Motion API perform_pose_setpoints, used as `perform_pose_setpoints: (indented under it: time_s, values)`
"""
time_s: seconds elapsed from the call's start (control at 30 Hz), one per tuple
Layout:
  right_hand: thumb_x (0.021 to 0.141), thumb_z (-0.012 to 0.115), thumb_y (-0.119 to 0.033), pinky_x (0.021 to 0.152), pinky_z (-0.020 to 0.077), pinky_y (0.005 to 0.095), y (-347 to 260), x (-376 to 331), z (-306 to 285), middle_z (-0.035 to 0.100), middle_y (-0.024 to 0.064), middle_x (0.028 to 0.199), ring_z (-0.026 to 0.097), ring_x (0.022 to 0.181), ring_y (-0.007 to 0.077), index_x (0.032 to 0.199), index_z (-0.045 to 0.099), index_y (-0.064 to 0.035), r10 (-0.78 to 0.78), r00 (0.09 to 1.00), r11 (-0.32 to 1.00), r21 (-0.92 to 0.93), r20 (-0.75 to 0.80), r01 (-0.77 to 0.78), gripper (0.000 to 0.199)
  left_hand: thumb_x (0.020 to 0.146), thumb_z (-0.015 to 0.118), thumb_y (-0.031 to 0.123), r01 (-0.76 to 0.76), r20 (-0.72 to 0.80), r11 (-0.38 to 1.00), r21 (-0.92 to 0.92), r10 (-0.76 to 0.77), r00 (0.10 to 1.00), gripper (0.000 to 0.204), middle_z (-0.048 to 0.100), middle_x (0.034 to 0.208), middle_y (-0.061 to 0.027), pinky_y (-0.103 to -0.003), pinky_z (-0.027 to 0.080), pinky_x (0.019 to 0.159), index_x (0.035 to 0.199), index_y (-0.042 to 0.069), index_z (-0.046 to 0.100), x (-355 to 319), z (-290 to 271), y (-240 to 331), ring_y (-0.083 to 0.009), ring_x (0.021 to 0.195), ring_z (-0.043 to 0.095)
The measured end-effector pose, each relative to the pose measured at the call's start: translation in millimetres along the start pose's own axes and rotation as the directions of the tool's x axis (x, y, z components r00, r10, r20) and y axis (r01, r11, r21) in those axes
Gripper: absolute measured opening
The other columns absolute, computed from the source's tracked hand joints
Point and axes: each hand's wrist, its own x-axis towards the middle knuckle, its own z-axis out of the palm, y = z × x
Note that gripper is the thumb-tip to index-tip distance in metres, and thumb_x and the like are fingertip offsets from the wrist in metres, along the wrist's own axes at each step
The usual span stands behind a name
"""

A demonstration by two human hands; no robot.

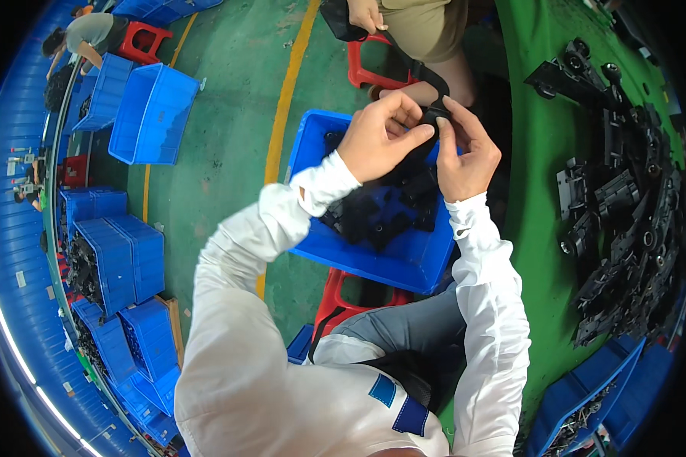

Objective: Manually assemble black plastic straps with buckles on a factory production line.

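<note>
My left hand (383, 139) and my right hand (469, 152) meet above a blue bin (373, 268). Fingers and thumbs of both pinch a black strap-like piece (434, 82), partly hidden by my fingertips. From there it curves up toward the person opposite; I cannot tell whether it joins what that person holds. Black plastic parts (373, 217) lie heaped in the bin below my hands, too jumbled to tell apart.
To the right, a green-covered table (537, 221) bears a pile of black plastic assemblies (621, 198), some with wheels. Opposite, a person's hand (366, 15) grips something black near a red stool (366, 68). Blue bins (149, 114) stand left, beyond a yellow floor line (282, 107).
</note>
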Motion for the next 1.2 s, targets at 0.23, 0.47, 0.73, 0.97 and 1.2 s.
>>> perform_pose_setpoints:
  time_s: [0.23, 0.47, 0.73, 0.97, 1.2]
  values:
    - [0.086, 0.064, 0.002, 0.073, 0.0562, 0.0318, -4.8, -2.6, 1.8, 0.073, 0.0179, 0.090, 0.074, 0.082, 0.0226, 0.105, 0.069, 0.0031, -0.050, 0.998, 0.998, 0.044, -0.036, 0.052, 0.020, 0.091, 0.068, 0.005, -0.046, -0.206, 0.943, -0.329, -0.024, 0.978, 0.030, 0.065, 0.106, -0.0062, -0.025, 0.049, 0.085, 0.119, 0.002, 0.060, 3.4, 29.2, -8.6, -0.0109, 0.097, 0.061]
    - [0.082, 0.068, -0.011, 0.083, 0.0536, 0.0409, -2.0, -0.5, 6.8, 0.072, 0.0183, 0.094, 0.069, 0.089, 0.0359, 0.097, 0.072, -0.0013, -0.026, 0.994, 1.000, 0.012, -0.109, 0.027, 0.018, 0.099, 0.060, 0.018, 0.024, -0.210, 0.828, -0.561, -0.170, 0.963, 0.024, 0.068, 0.099, -0.0015, -0.022, 0.046, 0.069, 0.117, 0.002, 0.062, 4.1, 38.6, -20.8, -0.0079, 0.085, 0.062]
    - [0.068, 0.068, -0.020, 0.063, 0.0513, 0.0467, 14.1, -7.1, 21.9, 0.066, 0.0106, 0.078, 0.065, 0.071, 0.0341, 0.080, 0.067, -0.0099, -0.284, 0.948, 0.929, -0.284, -0.141, 0.236, 0.015, 0.101, 0.050, 0.019, -0.052, -0.175, 0.882, -0.469, -0.035, 0.984, 0.039, 0.058, 0.126, -0.0164, -0.036, 0.049, 0.096, 0.132, -0.005, 0.050, 17.3, 24.5, -49.6, -0.0246, 0.113, 0.059]
    - [0.074, 0.071, -0.022, 0.104, 0.0378, 0.0489, -47.1, -60.2, -5.2, 0.046, 0.0269, 0.138, 0.046, 0.128, 0.0439, 0.127, 0.051, -0.0025, -0.086, 0.995, 0.942, -0.329, -0.059, 0.063, 0.060, 0.098, 0.055, 0.022, -0.021, -0.054, 0.938, -0.347, 0.002, 0.999, 0.045, 0.055, 0.137, -0.0171, -0.039, 0.046, 0.105, 0.138, 0.001, 0.050, 62.4, 16.4, -56.9, -0.0284, 0.123, 0.056]
    - [0.084, 0.067, -0.011, 0.090, 0.0471, 0.0434, -227.4, -284.2, -212.0, 0.062, 0.0159, 0.116, 0.060, 0.108, 0.0333, 0.111, 0.061, -0.0012, -0.146, 0.886, 0.941, -0.337, -0.439, -0.012, 0.029, 0.096, 0.056, 0.020, -0.132, 0.037, 0.991, -0.033, 0.133, 0.990, 0.046, 0.054, 0.138, -0.0177, -0.039, 0.047, 0.103, 0.137, 0.001, 0.051, 92.2, 52.3, -60.1, -0.0298, 0.123, 0.056]
